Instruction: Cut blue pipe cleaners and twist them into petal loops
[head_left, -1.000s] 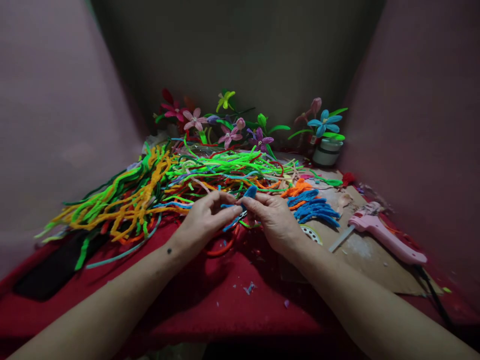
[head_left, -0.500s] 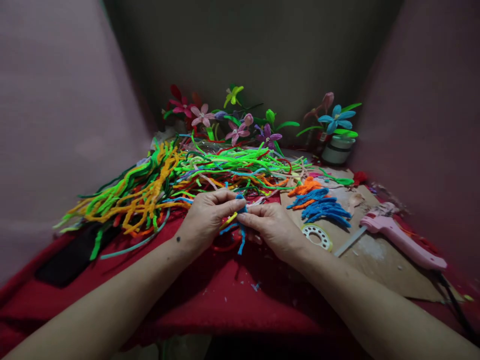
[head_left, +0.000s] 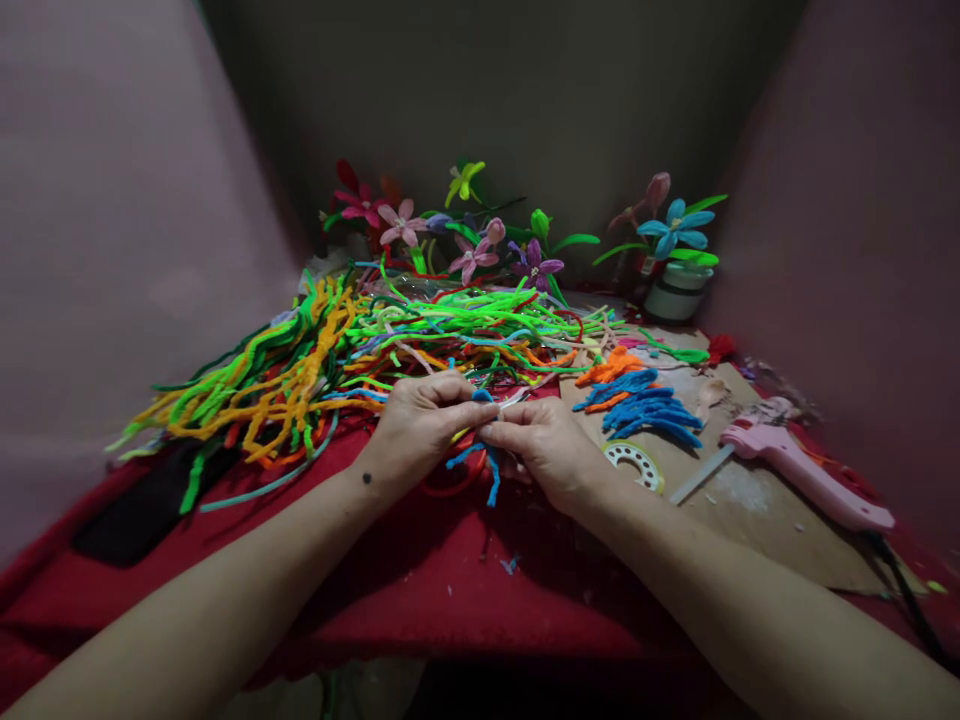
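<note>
Between my fingertips is a blue pipe cleaner piece [head_left: 493, 470], its loose ends hanging below. My left hand [head_left: 424, 425] pinches it from the left, thumb and forefinger together. From the right, my right hand [head_left: 544, 445] grips the same piece, and the fingertips of both hands nearly meet. A bit of yellow shows under my left fingers; what it belongs to is hidden. Below the hands, a red loop [head_left: 455, 487] lies partly covered on the red cloth. Several blue pipe cleaner shapes [head_left: 652, 410] and orange ones [head_left: 616, 365] lie to the right.
A heap of coloured pipe cleaners [head_left: 480, 315] spreads behind my hands. Fuzzy flowers [head_left: 472, 258] stand at the back, with a jar [head_left: 679, 290] at right. On the cardboard [head_left: 780, 550] rest a pink glue gun [head_left: 810, 470] and a white holed ring [head_left: 636, 468]. A black flat object [head_left: 127, 520] lies left.
Both hands have shifted slightly right, and their fingertips are closer together. The hanging blue ends moved right with them, and less of the blue piece shows above the fingers.
</note>
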